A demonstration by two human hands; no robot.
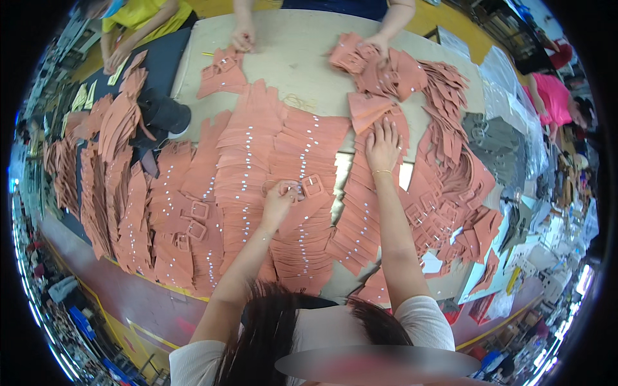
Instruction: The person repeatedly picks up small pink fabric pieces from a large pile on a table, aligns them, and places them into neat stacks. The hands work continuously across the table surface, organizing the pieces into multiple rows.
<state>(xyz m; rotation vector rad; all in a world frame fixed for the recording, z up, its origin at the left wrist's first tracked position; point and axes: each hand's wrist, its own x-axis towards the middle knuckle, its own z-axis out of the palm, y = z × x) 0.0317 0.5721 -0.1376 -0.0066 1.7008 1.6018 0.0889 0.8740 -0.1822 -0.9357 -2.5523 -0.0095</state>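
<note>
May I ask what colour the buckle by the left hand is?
The buckle is salmon-pink; see the head view.

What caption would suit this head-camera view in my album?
Left hand beside a square salmon-pink buckle, right hand laid on flat, overlapping salmon-pink pieces.
</note>
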